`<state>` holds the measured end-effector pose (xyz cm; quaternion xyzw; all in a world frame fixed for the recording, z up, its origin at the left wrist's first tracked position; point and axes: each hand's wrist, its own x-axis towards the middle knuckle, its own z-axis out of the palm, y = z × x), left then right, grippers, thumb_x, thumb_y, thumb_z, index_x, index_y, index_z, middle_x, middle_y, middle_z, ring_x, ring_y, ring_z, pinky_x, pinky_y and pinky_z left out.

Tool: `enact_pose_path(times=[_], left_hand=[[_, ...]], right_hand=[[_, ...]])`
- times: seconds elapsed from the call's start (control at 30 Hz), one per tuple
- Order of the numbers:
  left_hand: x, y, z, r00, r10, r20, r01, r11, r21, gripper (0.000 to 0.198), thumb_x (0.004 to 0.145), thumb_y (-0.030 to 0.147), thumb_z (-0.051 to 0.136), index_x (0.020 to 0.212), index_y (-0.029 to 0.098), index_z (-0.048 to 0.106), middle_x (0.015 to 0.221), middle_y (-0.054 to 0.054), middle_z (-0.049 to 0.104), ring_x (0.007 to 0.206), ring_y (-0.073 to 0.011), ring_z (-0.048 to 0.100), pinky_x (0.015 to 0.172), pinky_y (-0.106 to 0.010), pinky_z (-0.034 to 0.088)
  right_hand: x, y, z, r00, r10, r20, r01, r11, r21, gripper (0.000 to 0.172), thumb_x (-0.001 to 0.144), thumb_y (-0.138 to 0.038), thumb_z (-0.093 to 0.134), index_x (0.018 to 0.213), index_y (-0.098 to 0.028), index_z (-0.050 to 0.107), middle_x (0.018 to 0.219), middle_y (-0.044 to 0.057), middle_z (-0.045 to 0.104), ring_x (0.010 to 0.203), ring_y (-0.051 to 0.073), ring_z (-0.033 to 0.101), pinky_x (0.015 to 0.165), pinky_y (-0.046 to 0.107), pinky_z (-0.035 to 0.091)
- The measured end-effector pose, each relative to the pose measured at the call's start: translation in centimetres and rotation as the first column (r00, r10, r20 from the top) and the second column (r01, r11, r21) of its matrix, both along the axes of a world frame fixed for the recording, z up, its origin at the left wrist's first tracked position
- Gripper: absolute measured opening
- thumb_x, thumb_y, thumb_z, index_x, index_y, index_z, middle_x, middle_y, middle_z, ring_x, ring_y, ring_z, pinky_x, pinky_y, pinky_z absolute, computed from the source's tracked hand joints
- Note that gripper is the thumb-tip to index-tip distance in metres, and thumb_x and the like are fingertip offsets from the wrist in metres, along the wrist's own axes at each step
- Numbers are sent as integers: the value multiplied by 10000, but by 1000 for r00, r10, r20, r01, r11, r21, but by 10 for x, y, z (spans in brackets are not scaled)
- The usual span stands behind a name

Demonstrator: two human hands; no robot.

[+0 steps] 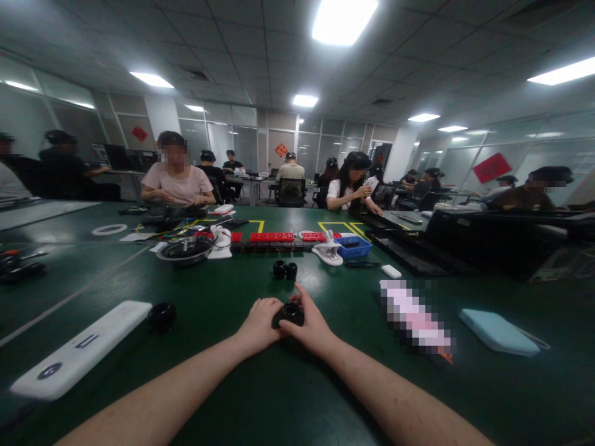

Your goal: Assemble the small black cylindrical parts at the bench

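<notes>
Glossy black, a rounded part (pixel 292 316) is being gripped low over the near table, its right side being pinched by the thumb and fingers of the right hand (pixel 318 325), its left side being enclosed by the left hand (pixel 259 321). A ringed face is being turned upward; its long axis is being hidden by the fingers. By the green tabletop (pixel 274 402), two black knobs (pixel 279 269) are being borne just beyond. Farther off, dark items are being held in a metal bowl (pixel 182 261), and a dark piece in a blue tray (pixel 356 251). The room is being lit by ceiling panels (pixel 344 21), its seats being occupied by people.
</notes>
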<state>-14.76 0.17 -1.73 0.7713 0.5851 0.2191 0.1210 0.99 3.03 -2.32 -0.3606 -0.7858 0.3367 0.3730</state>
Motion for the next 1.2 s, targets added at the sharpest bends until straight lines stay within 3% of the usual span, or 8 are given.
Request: enact_pose_path(times=[0.2,0.43,0.6,0.7,0.83,0.93,1.03,1.2], left_hand=[[0,-2,2,999,-11,39,10,1000,14,379,642,317,615,993,197,539,1053,-60,518,1005,-251,464,920,-404,315],[-1,-1,2,999,-11,37,10,999,32,381,652,397,613,976,203,560,1021,-53,536,980,-250,476,911,-409,318],[-1,-1,2,999,-6,40,5,1000,16,353,648,345,613,966,202,562,1026,-54,539,978,-246,481,900,-389,332],[0,-1,2,999,-8,41,7,1000,19,347,638,314,619,959,194,561,1023,-53,538,982,-239,477,896,-374,336],[0,-1,2,1000,-2,24,1,999,34,339,636,315,621,945,189,562,999,-47,544,948,-233,484,879,-372,341],[0,0,2,1000,1,16,-2,999,39,357,637,355,624,950,193,560,999,-47,545,938,-236,484,862,-371,351],[0,0,1,1000,-1,16,0,999,37,352,638,345,625,950,195,561,1006,-51,542,940,-238,486,862,-370,352],[0,-1,1,1000,-2,23,1,999,37,326,640,318,625,934,193,561,1006,-48,543,956,-238,488,888,-383,337]], right_hand=[[-2,3,-3,995,-99,15,98,994,40,782,562,-271,696,1239,-191,312,958,39,504,908,196,505,848,370,395],[4,2,-1,993,97,-66,-97,995,-1,741,656,-89,507,1307,-220,180,1116,61,497,1039,175,469,934,378,332],[0,0,-1,999,-48,15,47,998,46,774,610,-286,659,1271,-188,269,1041,61,496,965,200,490,891,377,368],[-3,1,-3,992,-117,44,114,991,64,779,562,-291,692,1237,-177,322,983,52,501,935,205,495,868,372,384],[0,2,-3,1000,0,7,0,999,44,702,627,-144,572,1263,-194,278,1031,53,518,974,182,498,901,359,366],[3,1,-2,996,85,-17,-85,996,25,748,647,-100,515,1311,-212,189,1144,73,491,1061,183,466,944,375,326],[3,2,-2,1000,25,16,-25,999,23,773,656,-210,588,1316,-205,186,1164,92,474,1081,215,449,943,405,321],[-2,4,-5,992,-121,41,118,991,65,808,577,-322,685,1265,-185,283,1020,63,506,941,206,506,870,374,387]])
